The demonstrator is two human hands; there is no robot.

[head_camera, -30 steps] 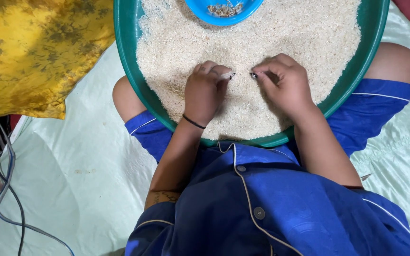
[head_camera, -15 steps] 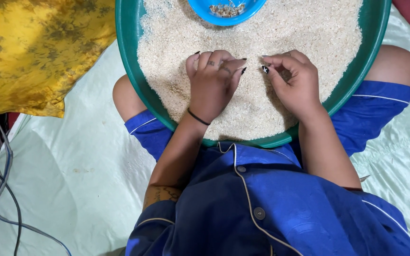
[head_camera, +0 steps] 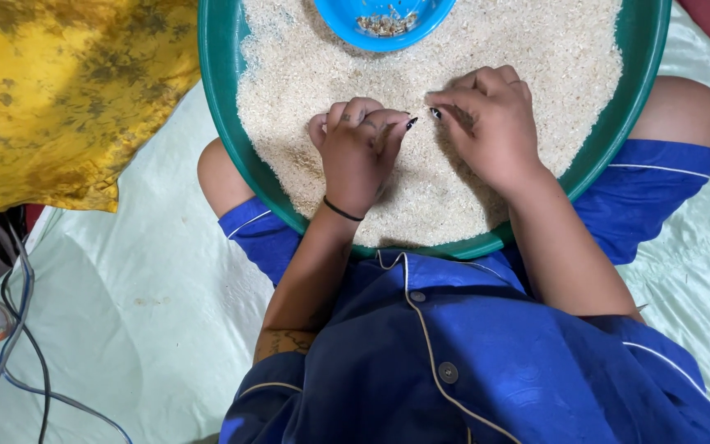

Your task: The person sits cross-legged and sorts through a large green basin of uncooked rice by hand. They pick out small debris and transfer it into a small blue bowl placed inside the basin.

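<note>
- The green tray [head_camera: 222, 123] and blue bowl [head_camera: 347, 18] are cut off at the top edge; the bits in the bowl are too small to identify.
- Rice [head_camera: 527, 49] fills the tray, under both hands.
- Left hand [head_camera: 359, 156]: fingers curled, thumb pressed to fingertips; anything pinched cannot be made out.
- Right hand [head_camera: 491, 123]: thumb and forefinger pressed together just above the rice.

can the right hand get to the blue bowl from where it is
Probably yes. The right hand rests on the rice, and only open rice lies between it and the blue bowl at the far side of the green tray.
</note>
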